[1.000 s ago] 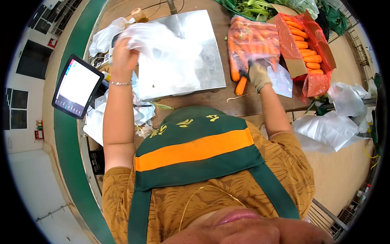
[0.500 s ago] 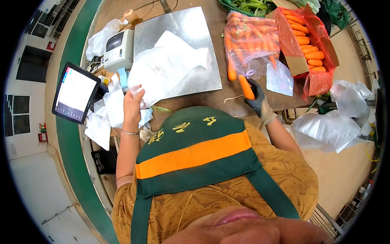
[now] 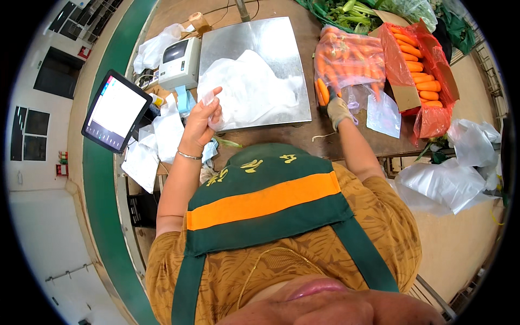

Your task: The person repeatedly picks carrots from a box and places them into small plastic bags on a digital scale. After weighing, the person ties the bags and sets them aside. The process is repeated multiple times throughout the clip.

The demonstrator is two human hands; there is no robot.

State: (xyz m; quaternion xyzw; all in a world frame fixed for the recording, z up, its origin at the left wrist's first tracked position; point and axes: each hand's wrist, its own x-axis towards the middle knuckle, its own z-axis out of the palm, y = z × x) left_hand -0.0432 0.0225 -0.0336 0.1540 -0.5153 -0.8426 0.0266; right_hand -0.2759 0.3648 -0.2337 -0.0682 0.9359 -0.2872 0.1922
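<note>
White translucent plastic bag [image 3: 252,89] lying on a flat silver metal plate [image 3: 290,40], its edge pinched in the bare left hand [image 3: 202,120]. Beige-and-black gloved right hand [image 3: 338,111] is at an orange carrot [image 3: 323,90] beside a carrot-filled clear bag [image 3: 355,54]; its grip cannot be told.

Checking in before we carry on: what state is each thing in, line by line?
White bag: crumpled, on the metal plate
Left hand: bare, pinching the white bag's edge
Right hand: gloved, at a carrot
Carrot bag: see-through, well filled
Box: open, carrots inside
Screen: lit
</note>
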